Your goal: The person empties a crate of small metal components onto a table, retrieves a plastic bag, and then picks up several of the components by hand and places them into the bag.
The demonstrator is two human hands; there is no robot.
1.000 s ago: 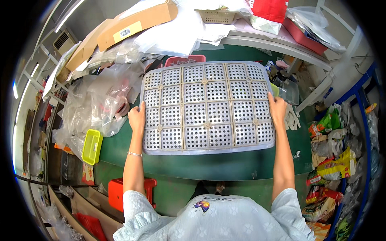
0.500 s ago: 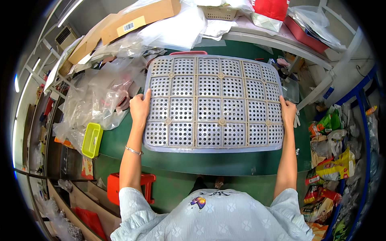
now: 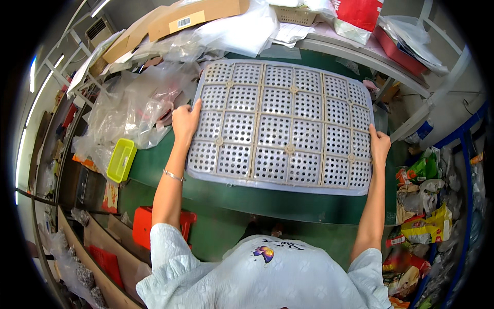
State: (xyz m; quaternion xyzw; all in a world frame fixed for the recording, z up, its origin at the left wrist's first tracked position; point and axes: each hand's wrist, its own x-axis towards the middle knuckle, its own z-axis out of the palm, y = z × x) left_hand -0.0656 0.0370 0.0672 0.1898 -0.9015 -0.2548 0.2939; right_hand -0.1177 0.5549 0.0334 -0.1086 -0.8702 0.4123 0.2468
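Observation:
A pale lavender-grey plastic tray (image 3: pixel 274 122), dotted with rows of round holes and crossed by brownish ribs with small round knobs, is held over the green table. My left hand (image 3: pixel 186 121) grips its left edge, thumb lying up along the side. Closed on the opposite edge is my right hand (image 3: pixel 380 146), with its fingers partly hidden behind the rim. The tray slants slightly, its left side higher in the picture than its right. What lies behind it on the table is mostly hidden.
Crumpled clear plastic bags (image 3: pixel 131 108) and a yellow-green bin (image 3: pixel 122 160) lie left on the green table (image 3: pixel 267 207). A shelf holding a cardboard box (image 3: pixel 198 19) crosses the back. Colourful packets (image 3: pixel 429 226) fill a blue rack at right. A red stool (image 3: pixel 142 228) stands below.
The tray has tilted, its left side now higher and its right side lower, and has shifted a little right. Both hands keep their hold. The surroundings have turned slightly in the view.

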